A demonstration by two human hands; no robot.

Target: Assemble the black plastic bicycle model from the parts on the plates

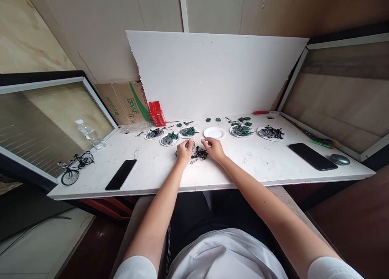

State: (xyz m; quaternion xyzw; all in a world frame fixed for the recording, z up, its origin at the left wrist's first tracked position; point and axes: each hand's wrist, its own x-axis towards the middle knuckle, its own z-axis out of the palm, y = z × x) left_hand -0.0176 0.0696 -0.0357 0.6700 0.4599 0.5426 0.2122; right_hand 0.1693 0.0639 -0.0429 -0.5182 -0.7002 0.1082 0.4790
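Note:
My left hand (184, 149) rests on the white table (267, 165) with its fingers curled round a small wheel-like part that I cannot name for sure. My right hand (213, 147) is close beside it, fingers pinched over a small pile of black parts (199, 153). What the pinch holds is too small to see. Just beyond my hands stands a white paper plate (214, 132) with nothing on it. Other plates to the left (170, 139) and right (271, 133) carry green and black parts.
A black phone (121, 174) lies front left and another (313, 156) at the right, beside a grey mouse (340, 159). A model bicycle (75, 167) and a water bottle (89, 134) stand far left. A red box (157, 113) and a white board (212, 74) are behind.

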